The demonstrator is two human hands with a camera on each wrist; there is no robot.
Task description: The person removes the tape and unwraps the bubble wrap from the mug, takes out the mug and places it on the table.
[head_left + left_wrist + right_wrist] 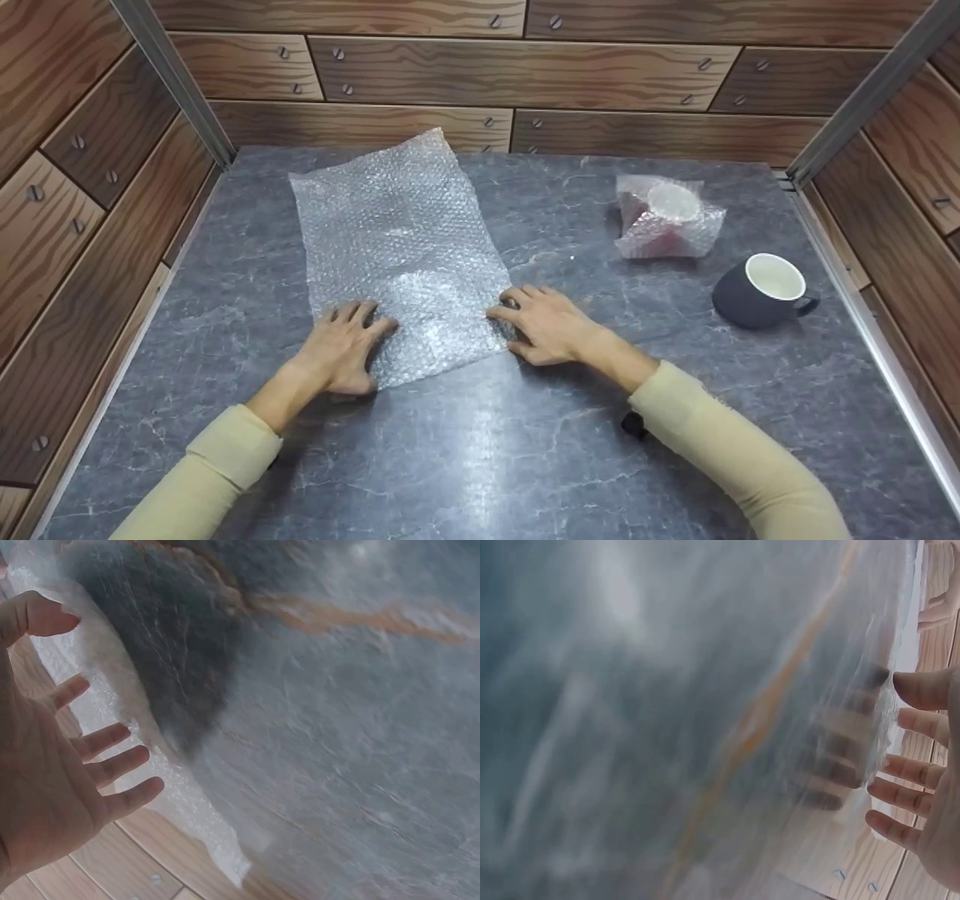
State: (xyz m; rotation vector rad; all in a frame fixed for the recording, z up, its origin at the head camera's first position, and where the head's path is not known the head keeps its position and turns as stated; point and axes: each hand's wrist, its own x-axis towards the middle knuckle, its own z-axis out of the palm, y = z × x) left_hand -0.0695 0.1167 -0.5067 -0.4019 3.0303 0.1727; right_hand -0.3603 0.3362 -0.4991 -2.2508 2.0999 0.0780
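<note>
A sheet of clear bubble wrap (pixel 397 225) lies spread on the grey marbled table, its far corner reaching the back edge. My left hand (pixel 341 346) rests at the near left edge of the sheet, fingers spread. At the near right edge my right hand (pixel 547 326) touches the sheet with its fingertips. In the left wrist view the left hand (pixel 60 765) has its fingers extended beside the wrap (pixel 202 817). The right wrist view shows the right hand (pixel 930 772) with its fingers extended too, close to the table surface. Neither hand grips anything.
A bubble-wrapped item (pixel 667 217), reddish with a pale round top, sits at the back right. Nearer the right edge stands a dark mug (pixel 757 296) with a white inside, handle to the right. Wood-patterned panels (pixel 525 71) and metal posts (pixel 176 82) bound the table (pixel 465 450).
</note>
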